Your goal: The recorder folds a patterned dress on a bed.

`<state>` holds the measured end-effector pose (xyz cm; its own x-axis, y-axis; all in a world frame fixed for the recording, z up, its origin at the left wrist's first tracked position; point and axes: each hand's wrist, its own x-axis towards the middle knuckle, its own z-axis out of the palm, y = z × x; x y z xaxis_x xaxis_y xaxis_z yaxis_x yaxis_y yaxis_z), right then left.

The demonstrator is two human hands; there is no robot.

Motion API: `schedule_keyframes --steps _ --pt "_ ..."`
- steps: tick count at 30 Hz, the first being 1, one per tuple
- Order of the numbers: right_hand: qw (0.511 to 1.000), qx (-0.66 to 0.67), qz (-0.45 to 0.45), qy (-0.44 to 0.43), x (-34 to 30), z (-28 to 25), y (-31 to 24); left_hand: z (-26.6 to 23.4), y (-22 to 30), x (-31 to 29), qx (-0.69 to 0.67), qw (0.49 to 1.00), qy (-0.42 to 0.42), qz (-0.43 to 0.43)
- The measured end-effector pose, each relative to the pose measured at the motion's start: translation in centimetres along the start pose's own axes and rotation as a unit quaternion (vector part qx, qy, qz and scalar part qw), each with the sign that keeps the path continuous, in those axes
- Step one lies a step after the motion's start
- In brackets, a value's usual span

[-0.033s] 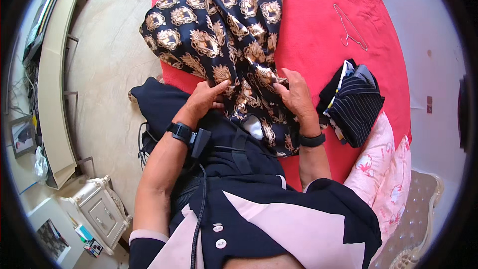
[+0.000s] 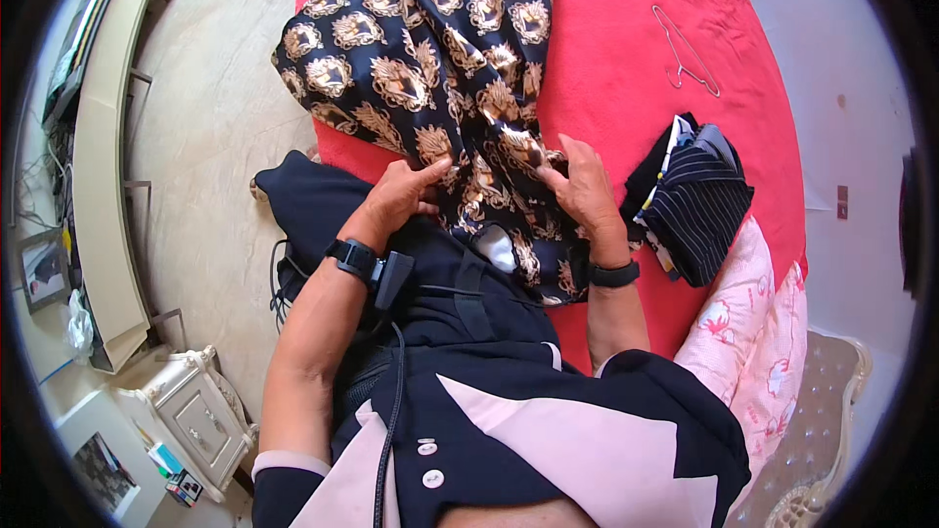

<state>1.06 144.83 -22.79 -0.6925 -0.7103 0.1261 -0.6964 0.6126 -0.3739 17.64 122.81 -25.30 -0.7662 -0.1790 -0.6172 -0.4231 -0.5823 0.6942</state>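
Observation:
A shiny black garment (image 2: pixel 401 83) with gold medallion print spreads over the edge of the bed and down onto my lap; I cannot tell which kind of garment it is. My left hand (image 2: pixel 403 198) pinches its left side, thumb on top and fingers partly hidden under the cloth. On the other side, my right hand (image 2: pixel 585 191) holds the garment's right edge between thumb and fingers. Folds gather between both hands. A small white patch (image 2: pixel 497 249) shows among the folds just below them.
The red bedspread (image 2: pixel 626 59) lies under the garment. To the right are a wire hanger (image 2: pixel 685 54), a pile of folded dark striped clothes (image 2: pixel 696 205) and a pink patterned pillow (image 2: pixel 734 323). A white cabinet (image 2: pixel 201 420) stands at lower left. A cable (image 2: pixel 396 411) hangs over my front.

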Motion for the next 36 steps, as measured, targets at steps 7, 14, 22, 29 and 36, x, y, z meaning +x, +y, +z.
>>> schedule_keyframes --steps 7,14,22,29,36 --pt "0.976 -0.009 0.118 -0.186 -2.7 -1.1 2.2 2.3 -0.3 -1.2 0.211 0.969 -0.130 0.000" --pt "0.988 0.001 0.078 -0.133 0.3 -8.6 -1.2 0.8 1.5 -2.3 -0.021 0.972 -0.212 -0.098" --pt "0.973 0.213 0.050 -0.070 7.8 -13.0 -6.5 -0.7 4.6 -1.5 -0.239 0.951 -0.195 0.029" --pt "0.870 0.399 0.107 -0.269 3.7 -11.6 -4.5 0.1 2.7 -3.1 -0.035 0.967 -0.219 -0.123" --pt "0.829 0.547 0.027 -0.112 8.0 -10.9 -3.2 -1.2 8.7 -2.9 -0.258 0.934 -0.217 0.118"
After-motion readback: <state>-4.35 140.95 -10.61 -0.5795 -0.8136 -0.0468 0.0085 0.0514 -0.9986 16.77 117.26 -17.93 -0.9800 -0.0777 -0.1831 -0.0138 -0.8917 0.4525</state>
